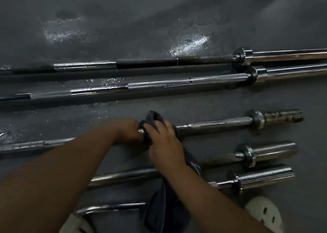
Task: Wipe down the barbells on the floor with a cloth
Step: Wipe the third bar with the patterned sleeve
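On the scuffed steel barbell, left hand grips it, right hand clutches dark cloth; trailing tail may snag nearer bars.

Single head-worn wide-angle view, looking steeply down at the floor.
The camera sits above the middle barbell, which crosses the frame left to right. It is near enough that my forearms fill the lower frame, my left hand and my right hand with the cloth meeting on that bar at centre.
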Tool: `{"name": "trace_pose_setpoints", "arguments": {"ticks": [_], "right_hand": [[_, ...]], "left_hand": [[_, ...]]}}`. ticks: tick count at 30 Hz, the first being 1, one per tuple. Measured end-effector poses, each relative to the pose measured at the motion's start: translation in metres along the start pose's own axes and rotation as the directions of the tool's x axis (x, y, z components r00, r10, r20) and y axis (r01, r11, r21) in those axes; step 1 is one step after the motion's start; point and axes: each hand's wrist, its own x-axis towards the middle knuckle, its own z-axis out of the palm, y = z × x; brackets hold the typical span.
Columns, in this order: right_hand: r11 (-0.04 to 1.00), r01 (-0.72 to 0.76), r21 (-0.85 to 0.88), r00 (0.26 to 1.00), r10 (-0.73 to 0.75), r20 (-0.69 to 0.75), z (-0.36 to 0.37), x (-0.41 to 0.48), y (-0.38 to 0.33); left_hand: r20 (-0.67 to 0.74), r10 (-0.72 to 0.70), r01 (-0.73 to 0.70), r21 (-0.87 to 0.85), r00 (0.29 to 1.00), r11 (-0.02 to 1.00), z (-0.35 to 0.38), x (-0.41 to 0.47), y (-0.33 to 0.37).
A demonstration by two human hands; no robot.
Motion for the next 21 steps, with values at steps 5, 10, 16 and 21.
{"name": "trace_pose_setpoints", "arguments": {"ticks": [5,10,16,21], "right_hand": [[0.952,-0.304,-0.029,0.943,0.297,-0.153,-0.045,0.001,0.079],[0.997,-0.062,-0.053,0.996,0.065,0.066,-0.004,0.004,-0.008],[0.939,-0.325,-0.109,0.941,0.309,-0.138,-0.046,-0.001,0.084],[0.991,-0.101,-0.088,0.994,0.103,0.020,-0.004,0.003,0.002]], "left_hand": [[-0.585,0.149,0.055,0.317,0.797,0.947,0.042,-0.031,-0.003],[-0.149,0.063,-0.047,0.109,0.987,0.993,0.006,-0.011,-0.006],[-0.484,0.137,0.054,0.360,0.864,0.931,0.041,-0.027,0.003],[-0.153,0.038,-0.030,0.053,0.988,0.998,0.010,-0.002,-0.001]]}}
